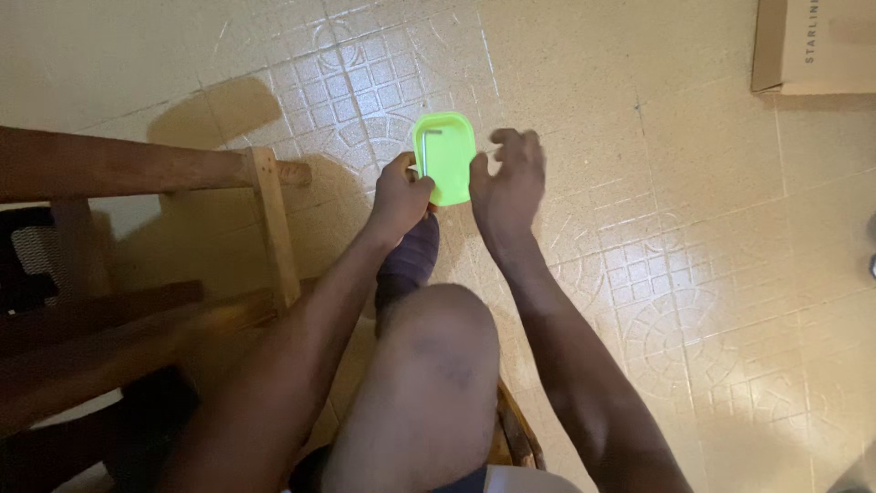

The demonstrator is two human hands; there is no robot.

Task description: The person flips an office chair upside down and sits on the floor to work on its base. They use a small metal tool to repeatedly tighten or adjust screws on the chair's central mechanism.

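Head view: green tray (pixel 449 164) lies on the tiled floor (pixel 693 274), long axis running away from the person. A metal hex key (pixel 425 151) lies in it along the left rim. Left hand (pixel 400 194) is curled, fingers at the tray's left edge, touching the key's long arm. Right hand (pixel 507 183) is loosely spread, empty, just right of the tray. Wooden frame (pixel 265 215) stands left, cardboard box (pixel 812 46) far right; open floor between.

Tray (pixel 450 155): bright lime-green plastic, smooth, slight sheen, moulded rim. Hex key (pixel 425 151) inside tray: bare grey metal, dull shine. Floor (pixel 693 219): cream ceramic tile, glazed, faintly glossy, embossed square and fan pattern, some scuffs. Wooden frame (pixel 265 219) at floor's left edge: reddish-brown timber, satin finish, paler raw-looking upright. Cardboard box (pixel 812 46) at floor's top right corner: brown paperboard, matt. Slipper (pixel 409 260) on foot: dark, soft-looking, matt; material unclear.
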